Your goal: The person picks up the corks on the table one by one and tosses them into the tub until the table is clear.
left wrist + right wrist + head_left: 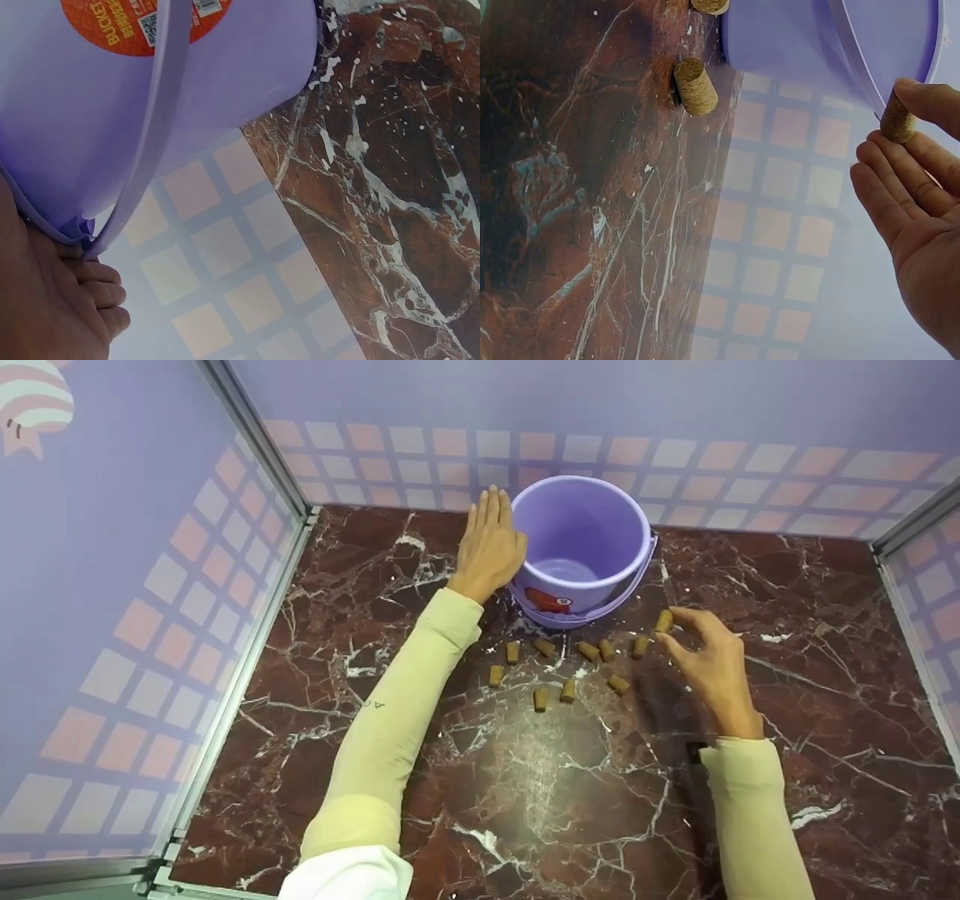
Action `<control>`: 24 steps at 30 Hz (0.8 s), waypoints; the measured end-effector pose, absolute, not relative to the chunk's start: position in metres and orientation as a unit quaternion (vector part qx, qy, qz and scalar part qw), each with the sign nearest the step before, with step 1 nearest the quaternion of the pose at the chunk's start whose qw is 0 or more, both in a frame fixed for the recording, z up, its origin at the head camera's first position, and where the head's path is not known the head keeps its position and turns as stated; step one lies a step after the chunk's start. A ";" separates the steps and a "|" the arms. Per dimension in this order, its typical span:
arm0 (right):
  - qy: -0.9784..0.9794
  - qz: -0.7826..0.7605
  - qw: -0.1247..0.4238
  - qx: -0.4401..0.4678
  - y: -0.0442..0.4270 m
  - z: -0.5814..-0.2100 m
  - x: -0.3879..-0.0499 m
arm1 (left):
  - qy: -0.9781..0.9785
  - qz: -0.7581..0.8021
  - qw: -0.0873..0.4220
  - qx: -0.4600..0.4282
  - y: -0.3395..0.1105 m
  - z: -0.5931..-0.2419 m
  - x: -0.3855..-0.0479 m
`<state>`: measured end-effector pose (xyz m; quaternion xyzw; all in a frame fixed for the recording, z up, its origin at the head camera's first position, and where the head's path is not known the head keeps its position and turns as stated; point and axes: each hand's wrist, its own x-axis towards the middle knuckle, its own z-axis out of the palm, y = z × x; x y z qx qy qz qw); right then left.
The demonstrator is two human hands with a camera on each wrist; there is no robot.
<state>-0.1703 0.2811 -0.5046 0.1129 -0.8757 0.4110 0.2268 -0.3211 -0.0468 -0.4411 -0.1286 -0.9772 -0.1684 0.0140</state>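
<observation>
A purple bucket (581,532) stands near the back wall, its handle (154,142) hanging down at the front. My left hand (491,547) rests against the bucket's left rim with its fingers straight. In the left wrist view the left hand (56,289) is beside the handle's hinge. To the right of the bucket, my right hand (705,649) pinches a cork stopper (664,621) between thumb and fingers. The right wrist view shows this cork (898,120) upright at the fingertips. Several more corks, such as one cork (540,700), lie scattered in front of the bucket.
The work surface is a dark red marbled tabletop (540,810). Purple panels with pink and white squares enclose it: a back wall (420,397), a left wall (97,585) and a right wall. A metal frame strip (232,682) runs along the left edge.
</observation>
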 end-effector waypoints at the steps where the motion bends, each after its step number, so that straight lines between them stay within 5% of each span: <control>1: -0.877 0.409 0.226 0.112 0.281 -0.505 -0.171 | -0.977 -0.168 0.011 -0.134 -0.047 -0.441 -0.321; 24: -0.883 0.386 0.232 0.132 0.275 -0.492 -0.182 | -0.976 -0.140 -0.023 -0.168 -0.049 -0.439 -0.325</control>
